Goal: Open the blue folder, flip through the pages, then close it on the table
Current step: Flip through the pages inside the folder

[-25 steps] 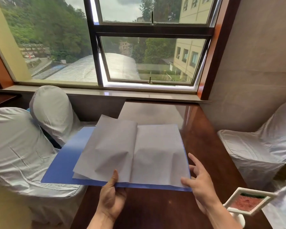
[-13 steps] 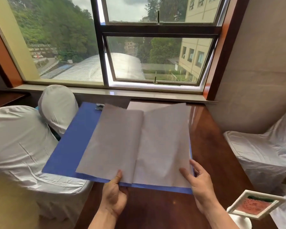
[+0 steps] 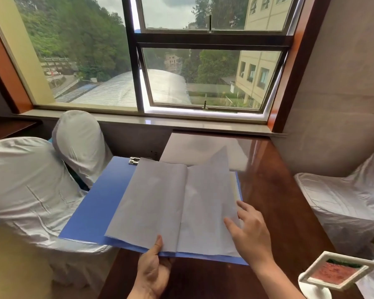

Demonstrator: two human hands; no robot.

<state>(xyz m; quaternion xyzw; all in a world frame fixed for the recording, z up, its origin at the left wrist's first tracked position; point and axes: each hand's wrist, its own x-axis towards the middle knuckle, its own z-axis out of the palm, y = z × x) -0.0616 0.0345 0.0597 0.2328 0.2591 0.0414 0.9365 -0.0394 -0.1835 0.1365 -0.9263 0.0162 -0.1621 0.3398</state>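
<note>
1. Head view: blue folder lies open, its left cover hanging past the wooden table edge over a covered chair.
2. My left hand pinches the folder's near edge at the spine, thumb on the pages.
3. My right hand is unclenched, fingertips touching the right-hand sheet, whose far corner curls up.
4. Metal clip shows at the folder's top.

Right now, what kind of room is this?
Probably a restaurant or banquet-style dining room: chairs in white fabric covers, a polished dark wood table by a large window, and a small framed table sign.
</note>
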